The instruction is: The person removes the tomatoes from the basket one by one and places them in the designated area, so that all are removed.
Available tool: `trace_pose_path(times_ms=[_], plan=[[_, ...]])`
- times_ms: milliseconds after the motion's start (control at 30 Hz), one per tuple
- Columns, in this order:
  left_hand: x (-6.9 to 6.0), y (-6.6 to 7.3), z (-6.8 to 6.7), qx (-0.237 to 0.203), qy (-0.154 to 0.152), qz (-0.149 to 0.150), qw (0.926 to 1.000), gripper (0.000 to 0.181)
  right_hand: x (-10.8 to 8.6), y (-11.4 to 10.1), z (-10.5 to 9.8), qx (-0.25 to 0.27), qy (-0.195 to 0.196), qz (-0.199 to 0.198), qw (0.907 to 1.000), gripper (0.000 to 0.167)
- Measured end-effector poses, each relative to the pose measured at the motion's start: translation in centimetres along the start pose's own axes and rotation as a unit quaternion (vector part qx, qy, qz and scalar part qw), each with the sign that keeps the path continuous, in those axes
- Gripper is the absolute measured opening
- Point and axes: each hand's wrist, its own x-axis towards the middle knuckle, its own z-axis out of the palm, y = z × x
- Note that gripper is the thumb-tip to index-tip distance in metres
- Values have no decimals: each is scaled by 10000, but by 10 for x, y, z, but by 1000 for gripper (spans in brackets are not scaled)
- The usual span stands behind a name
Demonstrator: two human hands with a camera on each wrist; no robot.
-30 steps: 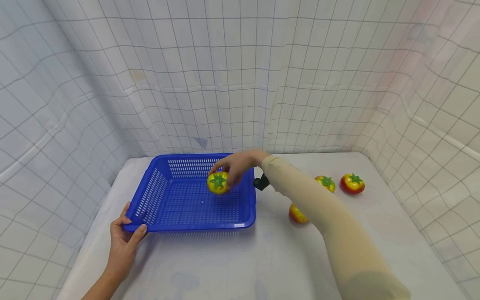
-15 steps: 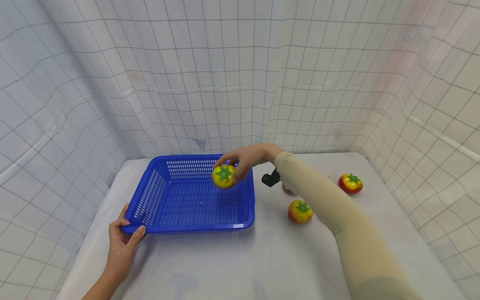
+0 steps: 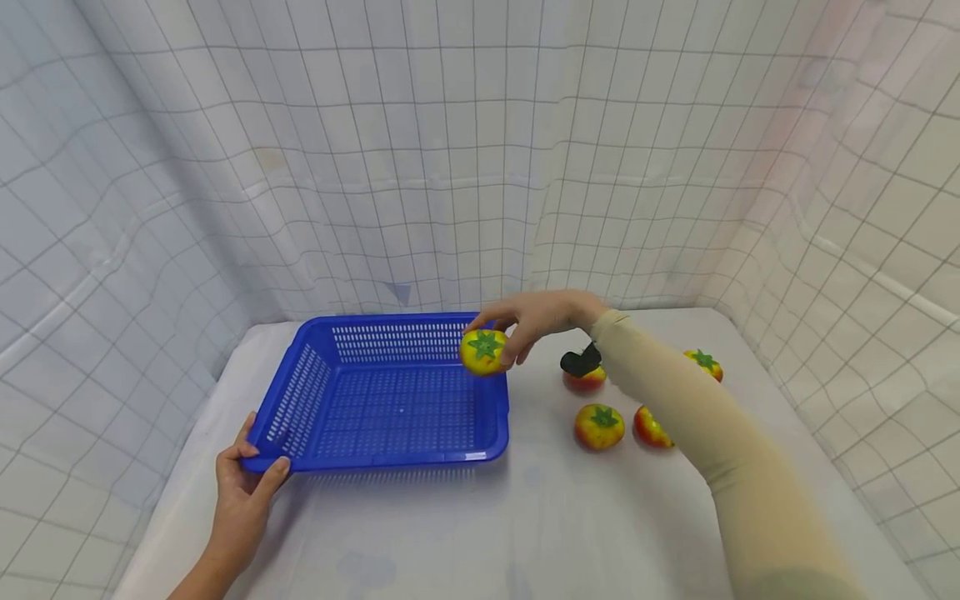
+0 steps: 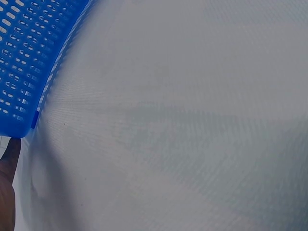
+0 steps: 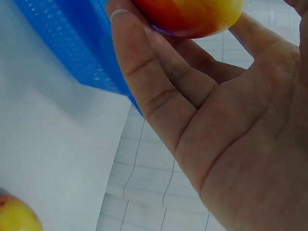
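My right hand (image 3: pixel 542 323) holds a yellow-and-red toy tomato (image 3: pixel 483 352) with a green star-shaped leaf top, above the right rim of a blue plastic basket (image 3: pixel 397 460). In the right wrist view, the fingers curve round the tomato's red and yellow underside (image 5: pixel 192 17). At the basket's near left corner, my left hand (image 3: pixel 242 500) grips the rim between thumb and fingers. The left wrist view shows only part of that hand (image 4: pixel 7 178) at the blue basket (image 4: pixel 24 72). No fruit shows inside the basket.
Several similar tomatoes lie right of the basket, among them a near one (image 3: pixel 600 427) and a far right one (image 3: pixel 705 364), partly behind the sleeve (image 3: pixel 697 425). A black wrist device (image 3: pixel 581 362) covers part of another. Grid-patterned curtains (image 3: pixel 480 167) surround the white table (image 3: pixel 420 533).
My right hand has moved right with the tomato, from over the basket's interior to its right rim. My left hand keeps its grip on the corner.
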Motion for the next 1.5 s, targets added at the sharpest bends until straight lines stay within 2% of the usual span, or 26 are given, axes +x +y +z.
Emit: trace_pose_path(times_ms=[400,867,1067,1300,1500], plan=[[-1,-2,0,16,-7,31,10000,35,-37,30,0,153,409,260,9987,73],[1,-3,2,19,26,60,10000,36,-79,56,3,-17,876,583,9944,70],[2,-3,3,-6,14,80,10000,36,-97,69,3,-127,1120,868,9898,67],[2,-5,2,-30,120,66,9999,36,-115,84,4,203,1227,1014,9870,67],[3,-4,0,75,138,-4,9999,36,-134,96,7,23,1592,1206,9798,67]])
